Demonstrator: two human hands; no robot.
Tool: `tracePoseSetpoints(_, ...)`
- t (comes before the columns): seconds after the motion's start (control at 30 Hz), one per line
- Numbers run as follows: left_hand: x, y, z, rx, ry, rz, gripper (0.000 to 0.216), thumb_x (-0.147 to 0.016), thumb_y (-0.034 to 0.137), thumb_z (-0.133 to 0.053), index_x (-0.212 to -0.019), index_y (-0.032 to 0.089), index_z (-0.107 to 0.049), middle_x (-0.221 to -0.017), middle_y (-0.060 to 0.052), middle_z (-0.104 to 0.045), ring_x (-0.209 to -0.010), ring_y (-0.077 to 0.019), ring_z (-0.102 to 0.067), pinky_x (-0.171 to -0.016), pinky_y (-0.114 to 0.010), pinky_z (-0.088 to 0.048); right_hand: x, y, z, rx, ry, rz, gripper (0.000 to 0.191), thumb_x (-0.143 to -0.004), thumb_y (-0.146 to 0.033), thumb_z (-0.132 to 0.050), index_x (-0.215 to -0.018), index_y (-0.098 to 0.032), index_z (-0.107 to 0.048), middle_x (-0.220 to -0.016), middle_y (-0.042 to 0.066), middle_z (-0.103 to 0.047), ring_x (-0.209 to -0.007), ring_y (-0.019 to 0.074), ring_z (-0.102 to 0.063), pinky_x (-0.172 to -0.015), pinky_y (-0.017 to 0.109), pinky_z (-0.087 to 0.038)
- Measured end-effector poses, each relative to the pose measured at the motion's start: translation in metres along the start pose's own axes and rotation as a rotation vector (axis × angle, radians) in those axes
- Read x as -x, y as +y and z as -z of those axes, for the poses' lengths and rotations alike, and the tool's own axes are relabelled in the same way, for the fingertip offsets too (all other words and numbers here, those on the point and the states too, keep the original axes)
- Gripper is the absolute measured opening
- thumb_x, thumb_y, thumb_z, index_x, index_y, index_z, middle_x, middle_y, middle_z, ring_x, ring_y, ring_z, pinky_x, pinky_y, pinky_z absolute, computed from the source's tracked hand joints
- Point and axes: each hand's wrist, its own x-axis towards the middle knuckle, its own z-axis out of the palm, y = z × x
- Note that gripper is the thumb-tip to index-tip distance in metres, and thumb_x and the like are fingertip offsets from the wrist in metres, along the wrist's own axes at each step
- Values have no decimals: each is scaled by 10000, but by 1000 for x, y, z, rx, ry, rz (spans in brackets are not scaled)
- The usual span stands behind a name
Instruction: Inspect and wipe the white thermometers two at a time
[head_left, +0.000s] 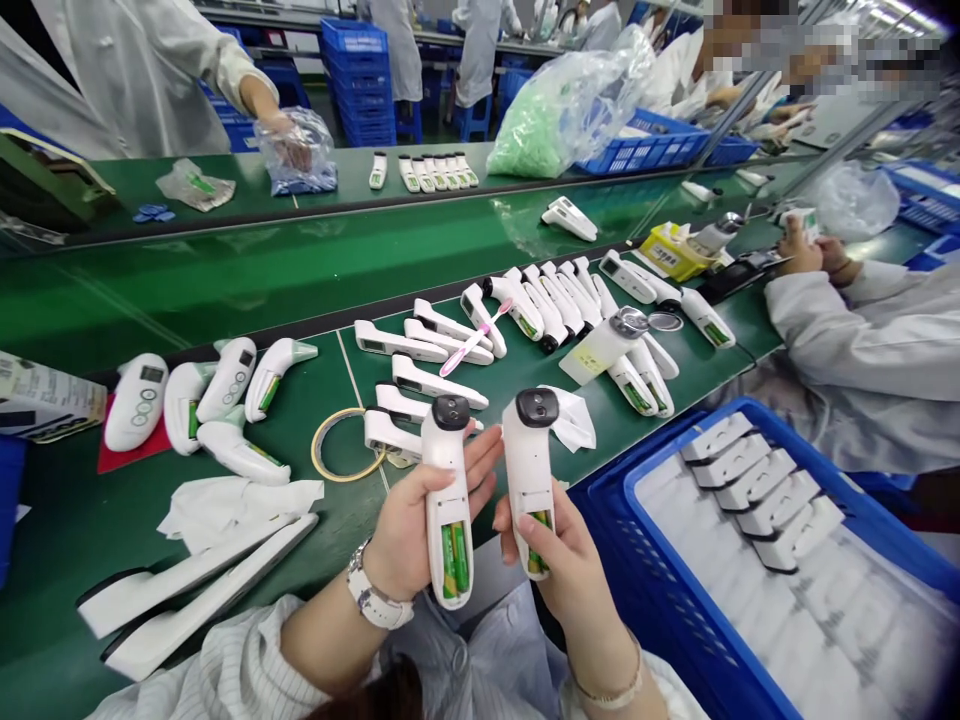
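Observation:
My left hand [420, 520] grips a white handheld thermometer [447, 480] upright, its open battery bay showing green batteries [453, 560]. In my right hand [559, 555] stands a second white thermometer [529, 470], also with green batteries visible low in the handle. Both dark sensor heads point up and toward me. The two units are side by side, a little apart, above the near edge of the green bench [75, 520]. Just beyond them lie several more white thermometers [420, 385] and a folded white cloth [574, 418].
A tape ring [341, 445], a pink-handled brush [472, 340] and a white bottle [600, 345] lie on the bench. A blue crate [757, 690] with thermometers on foam is at my right. A co-worker's sleeve [862, 340] is at right; another person's gloved hand [289, 140] is across the conveyor.

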Motion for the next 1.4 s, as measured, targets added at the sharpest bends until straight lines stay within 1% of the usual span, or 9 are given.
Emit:
tracePoseSetpoints(0.13, -1, 3, 1, 130, -117, 3, 603, -710, 207, -446, -1299, 85, -419, -1338, -148, -496, -1331, -286, -319, -1101, -448, -230, 8, -1, -7, -123, -57, -55, 260, -818, -413, -575, -966, -199, -571, -678, 7, -613, -432, 106, -486, -415, 222, -336)
tracePoseSetpoints(0.23, 0, 5, -1, 121, -93, -5, 599, -748, 234, -445, -1331, 111, -378, -1348, -149, -486, -1308, -284, -360, -1040, -422, -340, 9, 2, -9, -184, -26, -35, 369, -881, -519, -426, -1013, -205, -568, -724, 29, -629, -456, 115, -501, -433, 232, -367)
tracePoseSetpoints(0.33, 3, 7, -6, 19, 42, -35, 503, -868, 410, -385, -1298, 153, -428, -1318, -156, -512, -1164, -304, -524, -739, -320, -530, 6, 2, -7, -221, 48, 33, 370, -916, -484, -382, -1134, -227, -534, -825, 42, -636, -556, 124, -530, -542, 255, -435)
tracePoseSetpoints(0.43, 3, 8, -9, -84, 136, -69, 455, -907, 425, -349, -1209, 132, -524, -1278, -152, -547, -968, -255, -636, -544, -232, -524, 4, 2, -5, -250, 79, 60, 395, -891, -427, -472, -1247, -257, -470, -886, 39, -621, -658, 144, -550, -640, 283, -467)
tracePoseSetpoints(0.63, 1, 3, -4, -142, 159, -117, 332, -862, 166, -492, -1189, 133, -540, -1182, -112, -609, -942, -192, -635, -714, -239, -549, 10, 10, -1, -241, 19, 34, 488, -847, -388, -575, -1305, -369, -409, -977, 22, -638, -746, 160, -587, -695, 318, -481)
tracePoseSetpoints(0.83, 2, 5, -1, 51, 2, 8, 344, -857, 318, -496, -1108, 89, -554, -777, -40, -574, -542, -66, -486, -459, -139, -437, 17, 21, 3, -23, 30, 164, 566, -857, -345, -583, -1359, -413, -328, -1010, 10, -599, -752, 138, -552, -691, 290, -475)
tracePoseSetpoints(1.13, 2, 9, 1, 66, -138, 52, 426, -819, 390, -509, -1134, 103, -515, -688, -1, -468, -476, -47, -380, -365, -106, -291, 21, 17, 2, 85, 36, 191, 555, -868, -357, -566, -1351, -441, -308, -1016, -1, -575, -761, 117, -528, -656, 228, -484)
tracePoseSetpoints(1.3, -1, 1, -4, -105, -19, -59, 489, -842, 572, -426, -1047, 151, -565, -664, 5, -472, -448, -53, -354, -349, -128, -280, 22, 21, 2, 162, 35, 216, 562, -866, -355, -567, -1356, -426, -303, -1036, 9, -554, -830, 134, -532, -727, 256, -494)
tracePoseSetpoints(1.4, -3, -5, -6, -236, 57, -175, 446, -861, 567, -387, -930, 167, -573, -714, -18, -528, -485, -74, -411, -399, -161, -333, 22, 23, -1, 198, 19, 226, 601, -864, -337, -571, -1376, -415, -265, -1040, 16, -556, -858, 147, -553, -785, 298, -500)
